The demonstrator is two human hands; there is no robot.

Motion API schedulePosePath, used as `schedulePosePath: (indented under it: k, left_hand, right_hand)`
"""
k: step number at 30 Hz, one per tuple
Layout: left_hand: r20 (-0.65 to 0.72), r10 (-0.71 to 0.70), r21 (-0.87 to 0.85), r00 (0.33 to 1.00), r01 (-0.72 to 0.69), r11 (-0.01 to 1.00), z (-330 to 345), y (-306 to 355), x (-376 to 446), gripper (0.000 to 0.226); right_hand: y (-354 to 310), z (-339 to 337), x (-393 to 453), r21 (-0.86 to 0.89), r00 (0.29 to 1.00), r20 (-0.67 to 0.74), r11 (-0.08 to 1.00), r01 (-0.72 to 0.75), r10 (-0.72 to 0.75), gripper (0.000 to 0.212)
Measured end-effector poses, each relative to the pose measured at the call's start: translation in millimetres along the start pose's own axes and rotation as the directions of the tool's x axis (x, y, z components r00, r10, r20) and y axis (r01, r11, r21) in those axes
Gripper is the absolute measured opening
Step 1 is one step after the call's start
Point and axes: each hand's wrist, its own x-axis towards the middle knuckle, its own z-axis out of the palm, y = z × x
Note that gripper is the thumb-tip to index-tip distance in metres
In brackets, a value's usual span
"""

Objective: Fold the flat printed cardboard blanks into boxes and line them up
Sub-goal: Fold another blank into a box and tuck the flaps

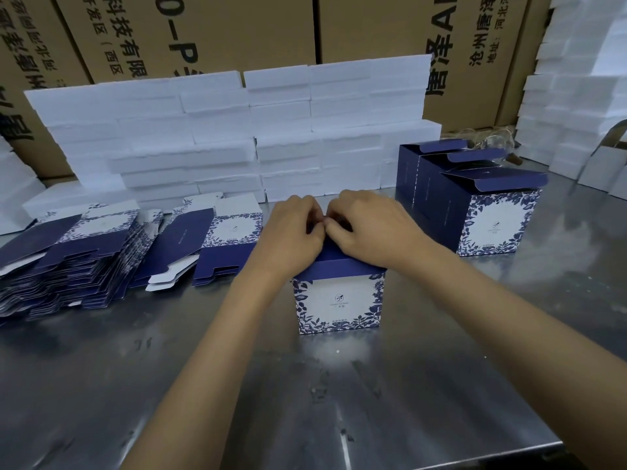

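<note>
glossy cardboard box [338, 301], hands [366, 227] pressing navy flap, steel table [237, 385]

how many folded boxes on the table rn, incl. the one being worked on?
4. One box in progress at centre under both hands; three finished boxes in a row at right: front, middle, back. More may hide behind that row.

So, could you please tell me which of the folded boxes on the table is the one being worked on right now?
The lone box at the table's centre: both the left hand and right hand work its top flaps. The row of three boxes to the right stands untouched, lids raised.
</note>
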Motion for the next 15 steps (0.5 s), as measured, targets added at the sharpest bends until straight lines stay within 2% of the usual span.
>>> schedulePosePath:
  k: [3, 6, 8, 10, 12, 15]
  left_hand:
    - [-0.091, 0.099, 0.021, 0.991, -0.098, 0.995, 5, -3, -23, 0.022]
    - [-0.263, 0.303, 0.233, 0.916, -0.244, 0.941, 11, -5, -42, 0.035]
    - [-0.323, 0.355, 0.244, 0.877, -0.285, 0.927, 17, -8, -49, 0.042]
    - [-0.369, 0.343, 0.162, 0.864, -0.304, 0.939, 22, -12, -54, 0.045]
    - [-0.393, 0.345, 0.087, 0.853, -0.339, 0.937, 26, -18, -57, 0.039]
    - [-0.365, 0.423, 0.178, 0.829, -0.384, 0.906, 30, -26, -59, 0.035]
  right_hand:
    - [-5, 7, -22, -0.024, 0.987, -0.142, 0.997, 0.073, -0.076, 0.038]
    - [-4, 16, -40, -0.089, 0.929, -0.305, 0.978, 0.191, -0.209, 0.044]
    - [0, 20, -49, -0.145, 0.887, -0.374, 0.962, 0.231, -0.269, 0.041]
    - [5, 24, -57, -0.214, 0.865, -0.381, 0.941, 0.261, -0.327, 0.038]
    - [8, 26, -63, -0.233, 0.859, -0.368, 0.93, 0.284, -0.354, 0.034]
    - [9, 25, -64, -0.187, 0.871, -0.361, 0.941, 0.284, -0.334, 0.035]
